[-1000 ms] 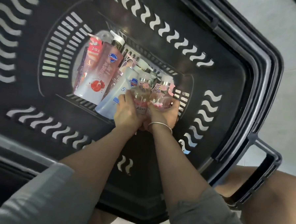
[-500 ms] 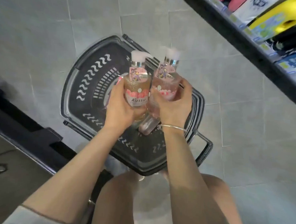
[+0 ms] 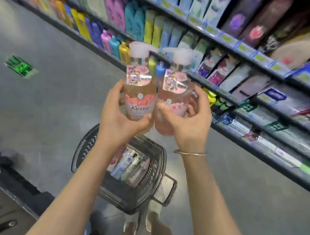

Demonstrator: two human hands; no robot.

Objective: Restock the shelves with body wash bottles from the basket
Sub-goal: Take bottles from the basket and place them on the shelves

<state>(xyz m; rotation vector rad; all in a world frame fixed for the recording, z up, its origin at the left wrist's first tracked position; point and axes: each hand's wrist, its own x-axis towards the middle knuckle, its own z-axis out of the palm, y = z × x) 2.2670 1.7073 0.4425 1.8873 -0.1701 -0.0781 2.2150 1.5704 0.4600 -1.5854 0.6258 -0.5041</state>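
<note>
Two clear pink pump bottles are held upright and side by side in front of me. My left hand [image 3: 117,119] grips the left body wash bottle [image 3: 140,84], labelled Kustie. My right hand [image 3: 190,122] grips the right body wash bottle [image 3: 173,89], a paler pink one. Both have white pump caps. Below them on the floor stands the black basket [image 3: 85,149] with several more bottles [image 3: 128,166] lying inside. The shelves [image 3: 226,40] run from upper left to lower right, just beyond the held bottles.
The shelves are packed with colourful bottles [image 3: 120,13] and boxes, with price tags along their edges. Grey tiled floor [image 3: 53,94] lies to the left. A dark cabinet [image 3: 6,195] stands at the lower left. My feet [image 3: 145,223] are beside the basket.
Both hands lifted the two pink bottles out of the basket and raised them to shelf height. The view swung up from the basket to the shelves.
</note>
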